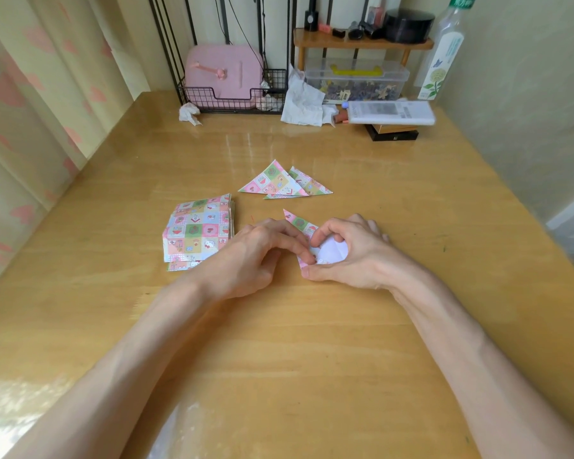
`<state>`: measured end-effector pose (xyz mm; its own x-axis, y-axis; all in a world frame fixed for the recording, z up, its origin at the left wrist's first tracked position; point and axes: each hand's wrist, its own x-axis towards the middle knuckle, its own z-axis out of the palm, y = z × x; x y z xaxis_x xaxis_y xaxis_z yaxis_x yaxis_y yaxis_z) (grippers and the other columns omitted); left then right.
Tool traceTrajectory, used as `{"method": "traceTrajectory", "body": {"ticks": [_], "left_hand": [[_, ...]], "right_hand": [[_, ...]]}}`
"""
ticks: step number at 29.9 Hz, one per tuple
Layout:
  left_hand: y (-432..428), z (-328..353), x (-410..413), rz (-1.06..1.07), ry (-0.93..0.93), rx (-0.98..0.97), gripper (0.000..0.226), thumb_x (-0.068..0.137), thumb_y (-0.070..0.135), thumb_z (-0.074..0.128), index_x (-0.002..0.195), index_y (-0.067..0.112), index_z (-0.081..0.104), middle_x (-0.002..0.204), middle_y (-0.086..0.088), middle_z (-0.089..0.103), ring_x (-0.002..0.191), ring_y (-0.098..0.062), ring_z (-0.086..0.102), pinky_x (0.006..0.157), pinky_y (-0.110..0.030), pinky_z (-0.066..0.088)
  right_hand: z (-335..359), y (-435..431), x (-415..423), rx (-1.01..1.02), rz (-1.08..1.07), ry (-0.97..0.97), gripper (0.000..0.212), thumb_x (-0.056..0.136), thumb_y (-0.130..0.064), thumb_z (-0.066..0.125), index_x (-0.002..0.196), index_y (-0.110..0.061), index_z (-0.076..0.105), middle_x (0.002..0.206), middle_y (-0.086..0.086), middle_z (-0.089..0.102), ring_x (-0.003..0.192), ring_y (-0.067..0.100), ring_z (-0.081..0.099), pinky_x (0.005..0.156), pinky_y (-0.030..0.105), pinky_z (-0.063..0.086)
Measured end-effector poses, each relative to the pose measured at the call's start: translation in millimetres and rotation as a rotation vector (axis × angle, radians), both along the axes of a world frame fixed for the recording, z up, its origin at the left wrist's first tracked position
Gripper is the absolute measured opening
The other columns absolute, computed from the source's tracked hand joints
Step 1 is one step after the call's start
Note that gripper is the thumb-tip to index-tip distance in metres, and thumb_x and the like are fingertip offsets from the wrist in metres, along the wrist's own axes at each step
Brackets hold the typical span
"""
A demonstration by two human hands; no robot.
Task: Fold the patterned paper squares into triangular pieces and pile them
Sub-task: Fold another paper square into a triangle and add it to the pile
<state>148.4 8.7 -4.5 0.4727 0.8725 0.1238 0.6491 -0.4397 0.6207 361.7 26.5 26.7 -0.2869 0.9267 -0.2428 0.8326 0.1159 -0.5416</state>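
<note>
Head view: left hand (259,256) and right hand (355,253) pinch a half-folded paper square (300,224), fingers (292,240) hiding its fold.

Pastel checked cartoon squares (198,231) and triangles (280,182); tan wooden table (312,342); pink case (224,72), possibly plastic.

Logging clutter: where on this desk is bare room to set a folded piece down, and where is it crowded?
Bare: the wood between the triangle pile and the wire basket behind; right of that pile; the near desk between the forearms. Crowded: the back edge, and where left hand and right hand hold the paper beside the square stack.
</note>
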Motion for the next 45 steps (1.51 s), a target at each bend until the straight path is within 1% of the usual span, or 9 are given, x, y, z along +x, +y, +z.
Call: {"method": "traceTrajectory", "body": {"ticks": [9, 13, 20, 25, 29, 32, 39, 42, 45], "left_hand": [[-1.0, 1.6, 0.3, -0.014, 0.009, -0.010, 0.072, 0.073, -0.008, 0.036, 0.112, 0.039, 0.073, 0.125, 0.022, 0.059, 0.126, -0.008, 0.050, 0.108, -0.047, 0.040], [-1.5, 2.7, 1.8, -0.009, -0.005, -0.013, 0.070, 0.071, -0.002, 0.034, 0.111, 0.039, 0.073, 0.124, 0.023, 0.059, 0.126, -0.007, 0.050, 0.108, -0.046, 0.040], [-2.7, 2.2, 3.6, 0.012, -0.031, -0.024, 0.040, 0.085, 0.016, 0.052, 0.107, 0.040, 0.075, 0.119, 0.024, 0.060, 0.123, -0.005, 0.052, 0.106, -0.046, 0.042], [-4.7, -0.4, 10.6, 0.084, -0.021, 0.027, 0.014, 0.089, 0.050, 0.069, 0.095, 0.039, 0.075, 0.113, 0.024, 0.062, 0.119, -0.002, 0.054, 0.107, -0.043, 0.041], [-6.7, -3.5, 19.4, 0.164, 0.003, 0.094, 0.015, 0.084, 0.050, 0.077, 0.089, 0.037, 0.072, 0.110, 0.020, 0.063, 0.115, -0.002, 0.053, 0.103, -0.031, 0.034], [-7.0, -2.0, 20.8, 0.176, 0.011, 0.073, 0.015, 0.083, 0.050, 0.078, 0.088, 0.038, 0.071, 0.112, 0.020, 0.062, 0.116, -0.002, 0.052, 0.097, -0.024, 0.028], [-7.9, -2.8, 21.2, 0.172, 0.021, 0.090, 0.016, 0.085, 0.054, 0.074, 0.087, 0.038, 0.068, 0.111, 0.020, 0.061, 0.115, -0.003, 0.052, 0.100, -0.032, 0.033], [-8.0, -5.9, 24.6, 0.203, 0.005, 0.146, 0.029, 0.086, 0.063, 0.066, 0.086, 0.034, 0.070, 0.104, 0.020, 0.062, 0.108, -0.003, 0.055, 0.099, -0.034, 0.038], [-8.1, -7.3, 26.7, 0.205, -0.009, 0.193, 0.019, 0.086, 0.052, 0.073, 0.085, 0.034, 0.069, 0.096, 0.018, 0.062, 0.100, -0.005, 0.057, 0.092, -0.041, 0.046]], "right_hand": [[-0.9, 2.8, 2.8, -0.022, -0.013, 0.049, 0.048, 0.067, -0.057, 0.087, 0.106, -0.043, 0.062, 0.107, -0.016, 0.041, 0.120, 0.012, 0.036, 0.104, 0.029, 0.031], [-4.2, 1.7, -0.1, 0.038, -0.002, -0.002, 0.047, 0.070, -0.055, 0.086, 0.108, -0.041, 0.062, 0.108, -0.015, 0.039, 0.118, 0.012, 0.034, 0.096, 0.026, 0.027], [-12.6, 10.8, 9.3, 0.031, 0.003, 0.109, 0.032, 0.076, -0.036, 0.088, 0.095, -0.043, 0.064, 0.100, -0.015, 0.044, 0.112, 0.013, 0.040, 0.108, 0.036, 0.037], [-12.7, 13.1, 17.7, 0.011, 0.061, 0.162, 0.031, 0.080, -0.026, 0.085, 0.098, -0.044, 0.066, 0.103, -0.013, 0.048, 0.110, 0.012, 0.044, 0.101, 0.028, 0.038], [-14.6, 13.7, 17.9, 0.049, 0.070, 0.144, 0.030, 0.081, -0.021, 0.084, 0.098, -0.041, 0.068, 0.103, -0.012, 0.049, 0.111, 0.013, 0.045, 0.103, 0.030, 0.038], [-11.6, 15.3, 20.8, 0.010, 0.091, 0.190, 0.035, 0.081, -0.017, 0.084, 0.100, -0.041, 0.069, 0.110, -0.007, 0.055, 0.108, 0.013, 0.047, 0.092, 0.023, 0.040], [-10.4, 14.4, 22.7, 0.025, 0.100, 0.191, 0.037, 0.081, -0.011, 0.083, 0.103, -0.037, 0.069, 0.108, -0.007, 0.056, 0.103, 0.011, 0.050, 0.087, 0.016, 0.040], [-5.0, 13.5, 29.7, 0.008, 0.059, 0.393, 0.032, 0.081, -0.006, 0.083, 0.106, -0.025, 0.073, 0.101, -0.004, 0.062, 0.088, 0.007, 0.053, 0.071, 0.006, 0.039], [-6.4, 14.4, 37.2, 0.166, -0.127, 0.552, 0.022, 0.086, -0.005, 0.078, 0.095, -0.024, 0.074, 0.094, -0.003, 0.069, 0.078, 0.003, 0.059, 0.068, 0.010, 0.044]]}}
